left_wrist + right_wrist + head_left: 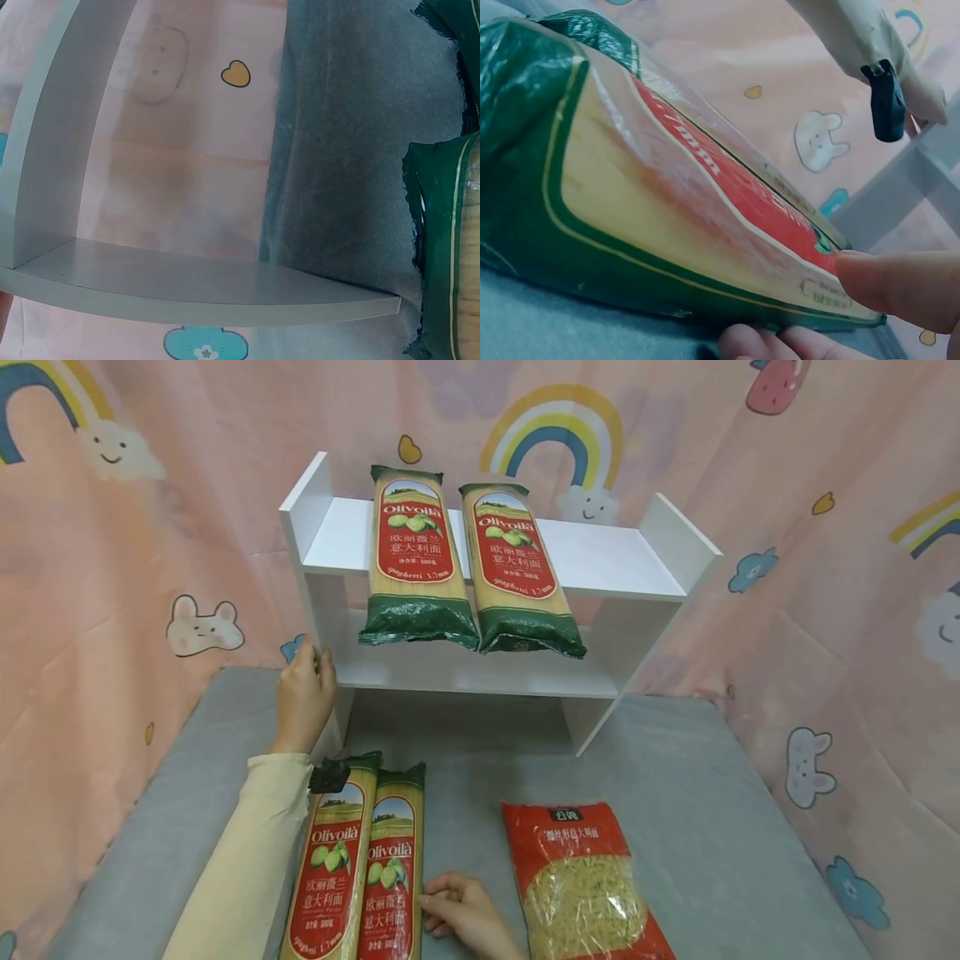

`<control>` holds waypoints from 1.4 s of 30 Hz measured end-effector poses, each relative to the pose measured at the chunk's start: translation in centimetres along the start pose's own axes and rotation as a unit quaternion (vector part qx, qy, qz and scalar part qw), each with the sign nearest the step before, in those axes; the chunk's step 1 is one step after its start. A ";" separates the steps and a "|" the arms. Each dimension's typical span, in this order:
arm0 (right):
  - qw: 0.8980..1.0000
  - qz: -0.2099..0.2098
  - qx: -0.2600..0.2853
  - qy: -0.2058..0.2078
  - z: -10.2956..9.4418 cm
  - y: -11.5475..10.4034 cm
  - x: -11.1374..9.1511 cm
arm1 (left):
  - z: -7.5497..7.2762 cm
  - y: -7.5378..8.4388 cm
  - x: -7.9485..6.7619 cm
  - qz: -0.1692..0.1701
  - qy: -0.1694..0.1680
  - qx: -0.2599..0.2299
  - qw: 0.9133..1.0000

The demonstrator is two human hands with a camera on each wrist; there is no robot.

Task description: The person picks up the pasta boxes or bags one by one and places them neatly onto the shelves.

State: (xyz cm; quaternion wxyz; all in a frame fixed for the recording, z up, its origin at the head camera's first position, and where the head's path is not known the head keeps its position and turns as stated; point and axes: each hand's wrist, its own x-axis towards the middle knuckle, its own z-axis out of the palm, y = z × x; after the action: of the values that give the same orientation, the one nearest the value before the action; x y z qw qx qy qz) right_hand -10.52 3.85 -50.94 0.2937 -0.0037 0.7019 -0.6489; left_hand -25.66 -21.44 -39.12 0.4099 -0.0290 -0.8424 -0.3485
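My left hand point(303, 693) grips the left side panel of a white shelf point(480, 672); in the left wrist view only a sliver of that hand shows beside the panel. Two spaghetti packets, a left one point(330, 868) and a right one point(392, 860), lie side by side on the grey surface in front of the shelf. At the right packet's outer edge is my right hand point(468, 914). The right wrist view shows its thumb point(900, 289) on the packet's upper edge and fingers low along the side, pinching it.
On the top board, two more spaghetti packets point(420, 577) point(521, 568) lean with green ends jutting over the front. A red bag of spiral pasta point(585, 893) lies on the grey surface point(720, 843) at right. Behind hangs a pink patterned curtain point(225, 485).
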 end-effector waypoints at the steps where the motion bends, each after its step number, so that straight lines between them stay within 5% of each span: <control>1: 1.000 -0.001 -0.006 0.002 0.1 0.0 0.0 | 0.0 0.0 0.0 -0.002 -0.001 -0.001 1.000; 6: 0.999 0.003 -0.035 0.019 0.6 -0.3 -0.1 | -0.1 0.1 -0.1 -0.004 -0.005 -0.003 1.000; 13: 0.984 -0.019 -0.166 0.058 1.8 -1.0 -0.2 | 0.0 0.0 0.0 0.005 0.003 -0.002 1.000; 20: 0.979 -0.020 -0.195 0.064 2.7 -1.0 0.0 | 0.1 -0.1 -0.1 0.005 0.008 -0.002 1.000; 30: 0.998 -0.048 -0.048 0.016 2.6 0.5 0.8 | 0.2 -0.1 0.0 0.005 0.007 0.006 1.000; 42: 0.997 -0.038 0.073 -0.014 2.1 0.9 1.1 | 0.0 -0.1 -0.1 0.000 -0.001 0.003 1.000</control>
State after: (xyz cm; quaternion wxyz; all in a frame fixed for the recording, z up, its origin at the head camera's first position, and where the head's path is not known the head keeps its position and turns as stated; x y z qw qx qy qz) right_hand -10.21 1.72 -52.19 0.2780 -0.0181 0.6482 -0.7087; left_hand -25.67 -21.49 -39.24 0.4093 -0.0284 -0.8439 -0.3457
